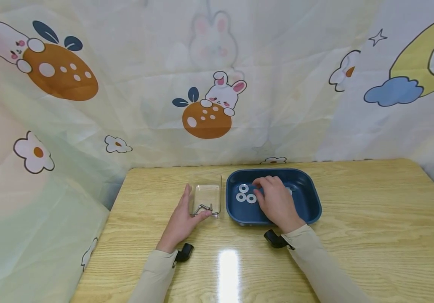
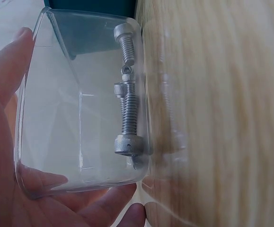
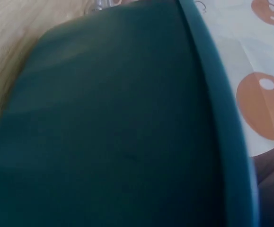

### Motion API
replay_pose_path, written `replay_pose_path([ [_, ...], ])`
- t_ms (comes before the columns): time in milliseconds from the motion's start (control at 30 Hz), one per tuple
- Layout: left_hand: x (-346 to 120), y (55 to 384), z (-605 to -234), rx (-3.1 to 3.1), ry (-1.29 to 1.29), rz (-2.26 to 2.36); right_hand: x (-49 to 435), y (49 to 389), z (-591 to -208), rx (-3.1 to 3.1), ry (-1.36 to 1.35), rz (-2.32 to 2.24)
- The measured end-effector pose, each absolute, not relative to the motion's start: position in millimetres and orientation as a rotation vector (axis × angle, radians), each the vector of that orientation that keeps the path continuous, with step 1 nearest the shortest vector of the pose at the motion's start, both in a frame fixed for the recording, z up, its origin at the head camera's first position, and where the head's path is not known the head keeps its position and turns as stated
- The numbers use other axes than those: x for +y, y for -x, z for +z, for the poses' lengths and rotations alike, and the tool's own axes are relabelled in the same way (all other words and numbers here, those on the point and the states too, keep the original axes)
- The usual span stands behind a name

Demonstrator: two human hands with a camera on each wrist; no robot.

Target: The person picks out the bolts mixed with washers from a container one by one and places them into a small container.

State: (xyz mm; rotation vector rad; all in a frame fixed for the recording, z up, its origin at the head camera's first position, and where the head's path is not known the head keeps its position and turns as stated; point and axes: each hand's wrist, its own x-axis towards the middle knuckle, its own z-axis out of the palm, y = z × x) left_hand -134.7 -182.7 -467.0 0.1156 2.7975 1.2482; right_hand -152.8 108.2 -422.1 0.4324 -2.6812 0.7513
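Note:
Around the left and front sides of a clear plastic box, my left hand holds it, the thumb across the front. Several socket-head bolts lie along the box's bottom in the left wrist view. To the right stands a dark blue tray with several flat washers in its left part. My right hand reaches into the tray with bent fingers, thumb and index apart beside the washers. Another pale piece shows past that hand. The right wrist view has mostly the tray's outer wall.
Box and tray stand side by side near the back of a wooden table. A printed cloth hangs behind them. Black wrist cameras sit on both sleeves.

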Motion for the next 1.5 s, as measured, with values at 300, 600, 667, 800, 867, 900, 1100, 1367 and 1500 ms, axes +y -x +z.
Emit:
replay_pose_path([
  [300,-182.5,133.7,-465.9,2.785,-0.101,1.254,119.4,158.2,-427.0,-2.743,-0.375,0.728],
  [600,-180.0,136.5,-463.5,2.791,-0.113,1.268,130.6,166.4,-429.1,-2.863,-0.267,0.689],
  [667,-179.4,137.3,-463.5,2.793,-0.116,1.268,132.9,168.5,-429.4,-2.888,-0.252,0.674],
  [800,-178.6,137.8,-463.0,2.793,-0.115,1.268,135.9,172.8,-429.8,-2.932,-0.232,0.658],
  [867,-178.6,137.7,-462.9,2.794,-0.110,1.267,136.8,174.9,-431.2,-2.951,-0.223,0.647],
  [900,-178.7,137.5,-462.9,2.794,-0.109,1.268,137.2,175.7,-432.3,-2.960,-0.217,0.643],
  [1100,-180.3,135.3,-463.1,2.797,-0.086,1.270,137.4,177.4,-438.9,-3.013,-0.204,0.601],
  [1367,-179.1,133.1,-464.1,2.798,-0.091,1.285,138.4,174.1,-442.6,-3.105,-0.152,0.583],
  [1500,-178.7,133.2,-464.8,2.809,-0.094,1.273,138.9,173.5,-444.7,-3.138,-0.152,0.572],
])
